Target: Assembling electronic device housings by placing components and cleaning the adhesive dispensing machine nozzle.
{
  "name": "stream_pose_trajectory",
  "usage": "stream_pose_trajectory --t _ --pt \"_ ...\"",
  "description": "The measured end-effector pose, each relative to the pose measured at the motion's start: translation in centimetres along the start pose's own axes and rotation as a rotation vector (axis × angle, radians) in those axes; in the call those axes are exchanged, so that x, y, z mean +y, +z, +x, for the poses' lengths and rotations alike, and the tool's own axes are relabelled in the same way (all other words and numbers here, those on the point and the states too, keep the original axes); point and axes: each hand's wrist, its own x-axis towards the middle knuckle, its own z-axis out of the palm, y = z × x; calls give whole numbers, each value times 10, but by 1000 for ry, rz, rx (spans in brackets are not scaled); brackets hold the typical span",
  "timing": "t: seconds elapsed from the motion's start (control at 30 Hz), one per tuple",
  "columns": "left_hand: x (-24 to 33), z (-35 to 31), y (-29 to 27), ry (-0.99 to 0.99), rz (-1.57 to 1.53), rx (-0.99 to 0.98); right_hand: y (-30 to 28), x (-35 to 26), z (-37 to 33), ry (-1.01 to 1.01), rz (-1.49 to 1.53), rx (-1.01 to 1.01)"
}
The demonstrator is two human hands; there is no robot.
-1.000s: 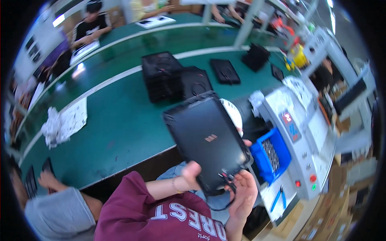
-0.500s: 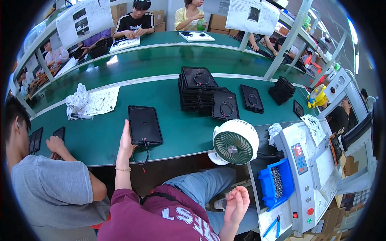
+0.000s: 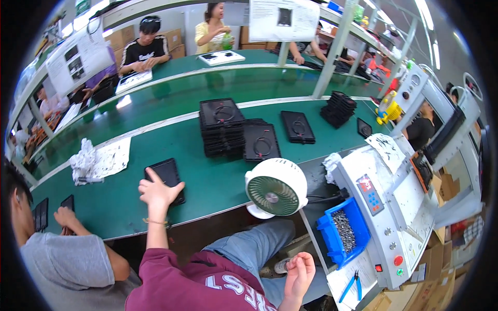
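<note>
A flat black rectangular panel [image 3: 167,170] with a raised rim lies near the front edge of the green table. My left hand [image 3: 157,193] is over its near left part, back of the hand upward, with thumb and fingers spread; whether the palm presses on it I cannot tell. The panel's near end is partly covered by that hand. Low in the view, above my lap, my right hand [image 3: 299,276] is raised with its fingers curled together. Anything small inside those fingers is hidden.
Stacked black panels [image 3: 222,129] with looped cables stand farther back. A white fan [image 3: 276,187] sits at the table's front edge. On the right are a blue bin [image 3: 332,248] of small metal parts, blue-handled pliers [image 3: 351,286] and a grey machine [image 3: 381,217]. A co-worker [image 3: 72,259] sits close on the left.
My left hand has gone from gripping the panel's near left edge to lying spread over it. The panel's cable no longer shows. My right hand remains curled; the whole view has shifted.
</note>
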Motion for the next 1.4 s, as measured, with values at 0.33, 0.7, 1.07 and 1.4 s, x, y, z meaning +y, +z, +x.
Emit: stream_pose_trajectory --t 0.33,0.7,1.07,1.4 --pt "-82 80 -12 148 -117 128 -6 -68 11 -399 -311 131" --pt "363 -56 19 1228 -958 -388 -28 -140 80 -423 -1494 132" --pt "449 -32 90 380 -457 -506 -36 -140 96 -85 -1734 110" --pt "466 -49 85 128 -1602 -1071 -45 -128 98 -354 -1030 415"
